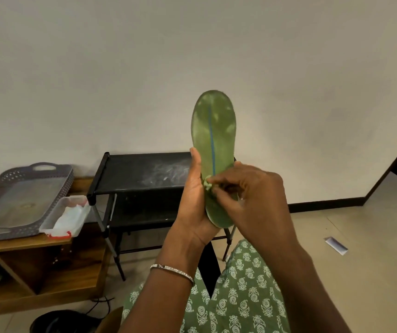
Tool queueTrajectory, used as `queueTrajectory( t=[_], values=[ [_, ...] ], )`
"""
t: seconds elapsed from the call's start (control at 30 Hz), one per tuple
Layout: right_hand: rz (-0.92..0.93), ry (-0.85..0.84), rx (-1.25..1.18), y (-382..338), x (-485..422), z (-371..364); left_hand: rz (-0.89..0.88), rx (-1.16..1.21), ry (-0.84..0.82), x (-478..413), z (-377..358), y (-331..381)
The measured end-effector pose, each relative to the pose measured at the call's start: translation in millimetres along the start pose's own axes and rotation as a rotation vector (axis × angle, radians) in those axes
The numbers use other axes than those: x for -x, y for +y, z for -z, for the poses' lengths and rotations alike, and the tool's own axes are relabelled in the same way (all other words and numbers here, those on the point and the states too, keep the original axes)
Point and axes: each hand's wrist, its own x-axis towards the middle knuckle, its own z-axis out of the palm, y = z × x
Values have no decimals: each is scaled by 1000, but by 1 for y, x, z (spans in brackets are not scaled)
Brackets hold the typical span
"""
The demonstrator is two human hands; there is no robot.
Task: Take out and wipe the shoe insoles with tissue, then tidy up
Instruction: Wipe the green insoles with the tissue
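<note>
A green shoe insole [213, 131] with a blue line down its middle stands upright in front of me, toe end up. My left hand [194, 200] grips its lower half from the left, thumb along the edge. My right hand [248, 188] pinches a small crumpled tissue wad [207, 183] against the insole's heel area. The insole's surface shows pale worn patches near the toe.
A black two-tier rack [142, 171] with white smears stands behind the insole. On a wooden shelf unit [24, 246] at left sit a grey perforated tray [22, 198] and a clear box [69, 217] with white tissue. A dark shoe [60, 323] lies at the bottom left. A paper scrap [336, 245] lies on the floor.
</note>
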Motion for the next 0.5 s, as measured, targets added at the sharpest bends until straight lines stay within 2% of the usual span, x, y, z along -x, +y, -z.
queueTrajectory(
  t=[0.07,0.1,0.17,0.27,0.33,0.4,0.5],
  values=[
    [38,116,73,0,-2,-7,-21,-3,7,1,0,-3],
    [47,115,61,0,0,-7,-27,5,-1,2,1,-2],
    [58,10,-34,2,4,-1,-12,24,-19,2,5,4],
    [23,-271,-160,1,11,14,2,67,-24,-1,14,11],
    [33,-328,-146,2,9,16,-17,77,-19,-3,16,12],
    [49,-255,-122,2,4,10,8,82,-38,-1,13,12],
    [69,-38,-91,-1,-4,-5,27,71,-51,1,10,9]
  ],
)
